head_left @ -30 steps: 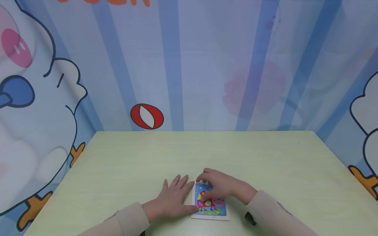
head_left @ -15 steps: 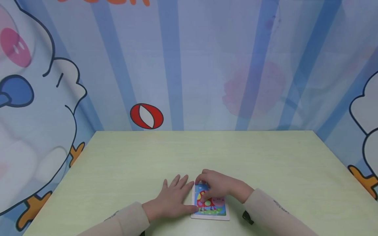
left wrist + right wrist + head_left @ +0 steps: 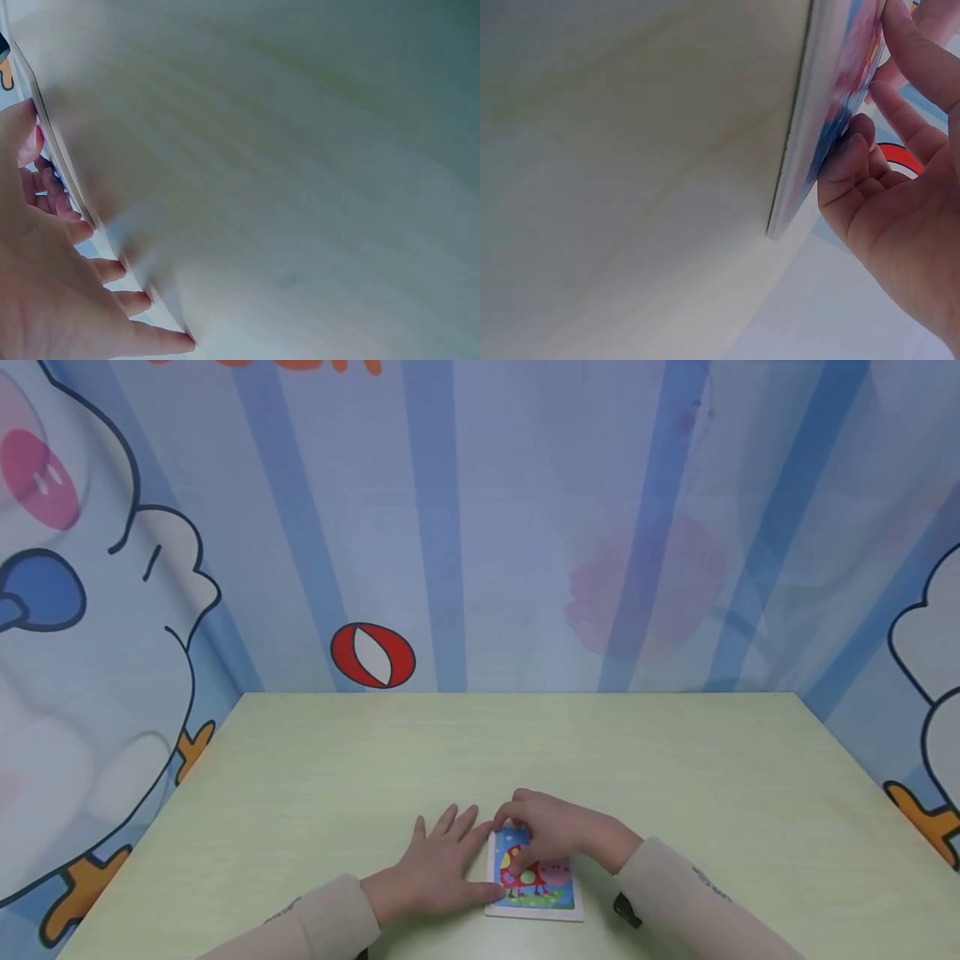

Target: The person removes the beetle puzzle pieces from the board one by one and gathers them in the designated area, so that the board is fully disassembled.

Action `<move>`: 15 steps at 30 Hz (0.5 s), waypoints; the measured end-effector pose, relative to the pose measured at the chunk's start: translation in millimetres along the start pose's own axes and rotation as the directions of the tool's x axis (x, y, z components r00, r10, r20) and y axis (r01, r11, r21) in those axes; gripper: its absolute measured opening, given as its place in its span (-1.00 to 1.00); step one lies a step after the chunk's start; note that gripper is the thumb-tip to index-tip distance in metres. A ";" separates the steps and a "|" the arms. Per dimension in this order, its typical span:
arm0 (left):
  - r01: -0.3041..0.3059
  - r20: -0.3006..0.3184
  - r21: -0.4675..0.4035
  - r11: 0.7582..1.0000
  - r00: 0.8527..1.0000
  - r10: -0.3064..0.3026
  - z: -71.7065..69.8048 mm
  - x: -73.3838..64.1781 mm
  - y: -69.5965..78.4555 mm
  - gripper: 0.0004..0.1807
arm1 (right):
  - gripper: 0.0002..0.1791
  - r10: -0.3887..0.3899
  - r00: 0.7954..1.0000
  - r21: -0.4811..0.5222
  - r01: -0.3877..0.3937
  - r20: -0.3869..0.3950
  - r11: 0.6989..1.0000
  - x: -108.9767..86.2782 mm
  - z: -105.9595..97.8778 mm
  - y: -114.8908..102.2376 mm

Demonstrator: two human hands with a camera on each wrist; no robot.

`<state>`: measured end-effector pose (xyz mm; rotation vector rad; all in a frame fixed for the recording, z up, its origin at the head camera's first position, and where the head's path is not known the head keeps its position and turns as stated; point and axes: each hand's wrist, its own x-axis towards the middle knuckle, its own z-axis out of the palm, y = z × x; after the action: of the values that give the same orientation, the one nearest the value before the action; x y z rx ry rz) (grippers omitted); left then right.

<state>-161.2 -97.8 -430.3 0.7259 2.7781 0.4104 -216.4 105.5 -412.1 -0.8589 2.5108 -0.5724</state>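
Note:
A small picture board lies flat on the table near its front edge. It has a white border and a red spotted ladybug on a blue and green ground. My left hand rests with spread, straight fingers at the board's left side, its thumb on the lower left border. Over the upper part, my right hand bends its fingers at the upper left edge, thumb on the picture. In the right wrist view, bent fingers touch the board's face. The right hand hides the board's upper right.
The pale green table stretches behind and to both sides of the hands. A printed cloth backdrop stands along its far edge and sides. A small black object shows beneath the right sleeve.
My right hand has shifted slightly left along the board's upper edge, and its forearm with it. The left hand and the board stay in place.

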 end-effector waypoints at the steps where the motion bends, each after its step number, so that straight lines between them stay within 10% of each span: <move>1: 0.001 0.001 0.001 1.000 1.000 -0.001 0.2 0.1 -0.1 -0.05 | -0.46 0.000 1.000 -0.002 0.000 -0.001 1.000 0.6 -0.1 0.2; 15: 0.005 -0.001 0.000 1.000 1.000 -0.005 1.7 1.2 -0.5 -0.06 | -0.46 -0.011 1.000 0.002 0.011 -0.004 1.000 3.7 -2.0 1.0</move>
<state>-162.0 -97.3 -432.2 0.7194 2.7801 0.4099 -220.5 104.3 -411.9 -0.8722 2.5096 -0.5808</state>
